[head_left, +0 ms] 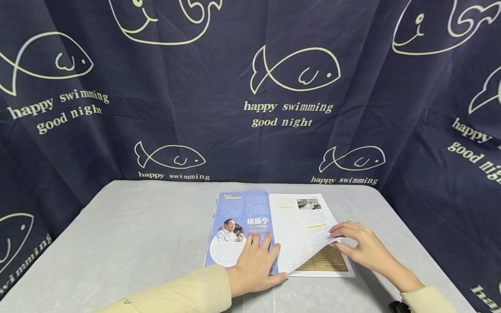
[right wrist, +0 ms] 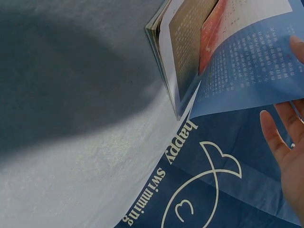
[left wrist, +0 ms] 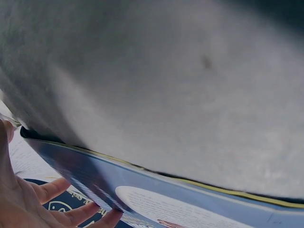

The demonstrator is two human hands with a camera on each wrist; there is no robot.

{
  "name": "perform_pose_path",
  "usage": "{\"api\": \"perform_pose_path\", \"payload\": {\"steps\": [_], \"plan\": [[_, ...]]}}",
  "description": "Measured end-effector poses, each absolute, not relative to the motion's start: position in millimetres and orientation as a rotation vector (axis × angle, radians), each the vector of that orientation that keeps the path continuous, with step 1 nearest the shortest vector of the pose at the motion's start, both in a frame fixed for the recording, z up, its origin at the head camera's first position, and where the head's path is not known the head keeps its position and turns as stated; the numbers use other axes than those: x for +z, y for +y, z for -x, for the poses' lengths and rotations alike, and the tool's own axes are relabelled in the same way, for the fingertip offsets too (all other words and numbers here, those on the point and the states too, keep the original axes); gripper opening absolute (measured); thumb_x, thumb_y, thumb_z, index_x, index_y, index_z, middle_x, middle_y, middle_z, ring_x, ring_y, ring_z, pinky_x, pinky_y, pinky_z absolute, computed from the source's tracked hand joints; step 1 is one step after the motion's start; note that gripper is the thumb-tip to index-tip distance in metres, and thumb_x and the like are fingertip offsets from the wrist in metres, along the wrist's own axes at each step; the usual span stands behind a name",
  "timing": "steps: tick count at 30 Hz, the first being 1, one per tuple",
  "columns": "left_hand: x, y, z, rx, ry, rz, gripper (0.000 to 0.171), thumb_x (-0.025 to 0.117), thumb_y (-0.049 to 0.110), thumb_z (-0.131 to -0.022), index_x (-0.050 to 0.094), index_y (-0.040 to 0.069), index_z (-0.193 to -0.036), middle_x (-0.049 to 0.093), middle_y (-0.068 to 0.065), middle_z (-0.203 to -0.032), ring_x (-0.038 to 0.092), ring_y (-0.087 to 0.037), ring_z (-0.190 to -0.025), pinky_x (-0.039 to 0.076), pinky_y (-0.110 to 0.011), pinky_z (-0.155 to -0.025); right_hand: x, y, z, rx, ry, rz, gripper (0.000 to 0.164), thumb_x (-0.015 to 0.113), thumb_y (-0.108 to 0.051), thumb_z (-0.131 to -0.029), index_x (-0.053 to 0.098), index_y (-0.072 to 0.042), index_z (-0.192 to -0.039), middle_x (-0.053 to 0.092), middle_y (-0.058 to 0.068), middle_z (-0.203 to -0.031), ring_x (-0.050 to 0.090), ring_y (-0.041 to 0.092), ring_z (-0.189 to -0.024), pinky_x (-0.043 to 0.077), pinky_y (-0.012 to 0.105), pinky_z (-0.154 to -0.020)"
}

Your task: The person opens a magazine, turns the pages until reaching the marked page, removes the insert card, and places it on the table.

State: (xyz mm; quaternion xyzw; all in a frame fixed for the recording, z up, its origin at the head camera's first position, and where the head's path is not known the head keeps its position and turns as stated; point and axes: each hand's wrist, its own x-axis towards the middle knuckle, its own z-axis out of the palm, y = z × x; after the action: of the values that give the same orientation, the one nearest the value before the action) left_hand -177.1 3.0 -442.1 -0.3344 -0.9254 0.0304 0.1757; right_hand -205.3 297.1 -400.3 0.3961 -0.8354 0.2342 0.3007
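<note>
An open magazine (head_left: pixel 235 208) lies on the table, its left page blue with a photo of a person in white and its right page mostly white. My left hand (head_left: pixel 254 265) rests with fingers spread on the lower part of the blue page, thumb reaching across the fold. My right hand (head_left: pixel 362 245) pinches the lower outer corner of the right-hand page (head_left: pixel 293 234), which is lifted and bent. Beneath it shows a brown-gold page (head_left: pixel 325 261). From the right wrist view, fingers lie on both sides of the raised page (right wrist: pixel 251 71).
The magazine rests on a grey cloth-covered table (head_left: pixel 137 234). Dark blue curtains (head_left: pixel 223 108) printed with fish outlines and lettering surround the back and sides. A black object (head_left: pixel 399 307), partly cut off, is by the right sleeve (head_left: pixel 426 300).
</note>
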Motion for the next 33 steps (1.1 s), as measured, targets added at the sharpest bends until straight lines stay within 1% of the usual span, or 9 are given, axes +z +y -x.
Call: {"api": "perform_pose_path", "payload": {"steps": [5,10,14,17,22,25,29,33], "plan": [[-440.0,4.5,176.3,0.118,-2.631,0.950,0.067,0.035,0.071,-0.081,0.053,0.017,-0.118,0.052,-0.011,-0.120,0.051,-0.031,-0.098,0.034,-0.046,-0.087,-398.1,296.7,206.0,0.610,-2.233,-1.049,0.032,0.077,-0.001,-0.055,0.068,-0.017,-0.082,0.067,-0.004,-0.086,0.060,0.010,-0.083,0.037,0.015,-0.081],[-437.0,5.9,174.9,0.134,-2.655,0.953,0.068,0.034,0.071,-0.082,0.053,0.017,-0.119,0.052,-0.011,-0.120,0.052,-0.032,-0.099,0.034,-0.048,-0.087,-397.4,294.9,207.2,0.633,-2.183,-1.066,0.035,0.077,0.002,-0.052,0.068,-0.016,-0.081,0.067,-0.002,-0.085,0.060,0.012,-0.081,0.036,0.015,-0.081],[-435.9,6.7,174.2,0.148,-2.661,0.953,0.068,0.034,0.071,-0.082,0.054,0.017,-0.119,0.052,-0.012,-0.120,0.053,-0.032,-0.099,0.034,-0.048,-0.087,-396.6,294.8,207.4,0.627,-2.190,-1.072,0.032,0.076,-0.001,-0.055,0.069,-0.017,-0.081,0.068,-0.004,-0.086,0.060,0.011,-0.082,0.038,0.016,-0.081],[-435.8,6.9,173.8,0.148,-2.652,0.945,0.066,0.036,0.070,-0.082,0.054,0.017,-0.116,0.053,-0.012,-0.119,0.053,-0.032,-0.098,0.035,-0.048,-0.086,-396.4,294.8,207.2,0.620,-2.195,-1.072,0.030,0.075,-0.002,-0.056,0.069,-0.017,-0.081,0.068,-0.005,-0.087,0.060,0.010,-0.083,0.038,0.016,-0.081],[-436.1,6.9,174.2,0.146,-2.652,0.932,0.060,0.037,0.068,-0.083,0.054,0.017,-0.112,0.054,-0.011,-0.118,0.053,-0.030,-0.097,0.035,-0.048,-0.086,-396.2,294.1,206.3,0.633,-2.184,-1.060,0.032,0.075,0.001,-0.054,0.069,-0.014,-0.082,0.068,-0.002,-0.087,0.059,0.010,-0.083,0.037,0.013,-0.082],[-436.1,6.7,174.7,0.143,-2.664,0.931,0.059,0.037,0.067,-0.084,0.054,0.017,-0.112,0.053,-0.011,-0.119,0.053,-0.030,-0.099,0.035,-0.048,-0.086,-395.8,294.4,205.9,0.632,-2.206,-1.036,0.034,0.076,0.000,-0.055,0.069,-0.013,-0.086,0.068,-0.001,-0.089,0.059,0.009,-0.084,0.036,0.012,-0.083],[-435.8,6.0,174.9,0.138,-2.689,0.928,0.060,0.036,0.066,-0.084,0.054,0.017,-0.115,0.052,-0.011,-0.122,0.052,-0.030,-0.101,0.035,-0.049,-0.088,-394.6,294.9,205.3,0.598,-2.258,-0.987,0.036,0.077,-0.006,-0.058,0.068,-0.012,-0.092,0.068,-0.001,-0.092,0.058,0.009,-0.087,0.034,0.012,-0.085],[-436.3,5.5,175.4,0.139,-2.699,0.924,0.062,0.036,0.066,-0.085,0.052,0.017,-0.118,0.052,-0.011,-0.123,0.052,-0.031,-0.103,0.035,-0.050,-0.089,-393.2,294.4,204.5,0.563,-2.263,-0.949,0.040,0.079,-0.009,-0.058,0.067,-0.009,-0.095,0.068,0.000,-0.094,0.058,0.011,-0.089,0.034,0.014,-0.085]]}}
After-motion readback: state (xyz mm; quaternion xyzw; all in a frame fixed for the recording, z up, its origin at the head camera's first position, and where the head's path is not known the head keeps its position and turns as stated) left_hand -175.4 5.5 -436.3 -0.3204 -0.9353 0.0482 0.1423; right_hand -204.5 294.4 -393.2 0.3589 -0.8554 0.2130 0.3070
